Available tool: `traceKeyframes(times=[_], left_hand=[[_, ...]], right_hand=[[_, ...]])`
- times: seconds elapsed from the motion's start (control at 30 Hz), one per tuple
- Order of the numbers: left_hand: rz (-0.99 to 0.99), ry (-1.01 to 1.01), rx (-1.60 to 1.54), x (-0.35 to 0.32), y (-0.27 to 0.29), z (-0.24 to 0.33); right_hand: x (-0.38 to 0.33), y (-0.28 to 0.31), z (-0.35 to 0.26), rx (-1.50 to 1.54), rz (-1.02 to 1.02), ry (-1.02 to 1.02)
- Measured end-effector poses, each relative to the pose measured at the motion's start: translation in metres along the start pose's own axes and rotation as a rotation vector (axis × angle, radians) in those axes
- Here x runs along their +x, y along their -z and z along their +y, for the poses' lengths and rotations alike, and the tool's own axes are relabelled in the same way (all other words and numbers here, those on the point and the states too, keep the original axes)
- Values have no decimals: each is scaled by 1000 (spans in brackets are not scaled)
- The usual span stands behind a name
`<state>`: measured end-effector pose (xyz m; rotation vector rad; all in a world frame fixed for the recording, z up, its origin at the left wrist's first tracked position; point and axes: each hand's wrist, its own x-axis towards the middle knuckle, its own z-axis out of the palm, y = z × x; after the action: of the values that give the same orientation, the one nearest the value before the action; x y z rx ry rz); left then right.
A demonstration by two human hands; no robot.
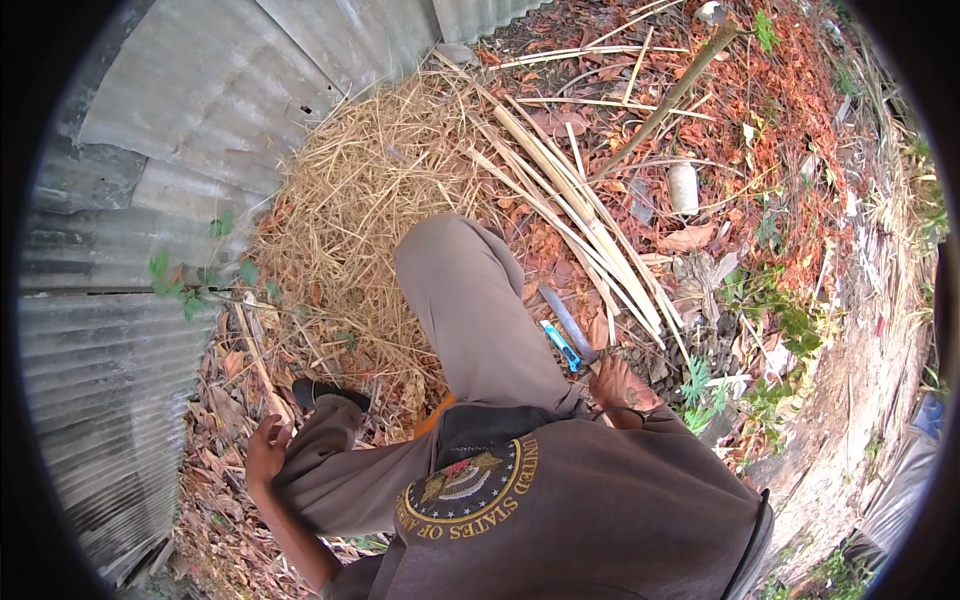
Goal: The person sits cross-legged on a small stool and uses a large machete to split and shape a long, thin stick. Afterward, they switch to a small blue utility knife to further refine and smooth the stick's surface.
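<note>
Below the pale, smooth split canes (575, 195), a flat metal knife (567, 318) extends from the right hand (622, 384), closed around its handle; beside the blade lies a blue plastic cutter (560, 346). Well apart, the left hand (266, 452) hangs half-open, seemingly empty.

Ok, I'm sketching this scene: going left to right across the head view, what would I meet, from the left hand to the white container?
Left hand, dark footwear, blue cutter, right hand, white container.
</note>
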<state>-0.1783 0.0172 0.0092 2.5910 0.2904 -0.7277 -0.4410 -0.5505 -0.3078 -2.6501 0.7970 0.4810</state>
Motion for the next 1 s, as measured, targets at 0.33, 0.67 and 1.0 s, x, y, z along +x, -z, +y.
traceKeyframes(times=[0.33, 0.67, 1.0], left_hand=[[-18, -17, 86, 9, 3, 10], [-12, -25, 154, 2, -2, 0], [14, -25, 156, -11, 11, 27]], right_hand=[[72, -58, -47, -68, -33, 144], [121, 36, -34, 456, 232, 6], [206, 66, 16, -144, 128, -48]])
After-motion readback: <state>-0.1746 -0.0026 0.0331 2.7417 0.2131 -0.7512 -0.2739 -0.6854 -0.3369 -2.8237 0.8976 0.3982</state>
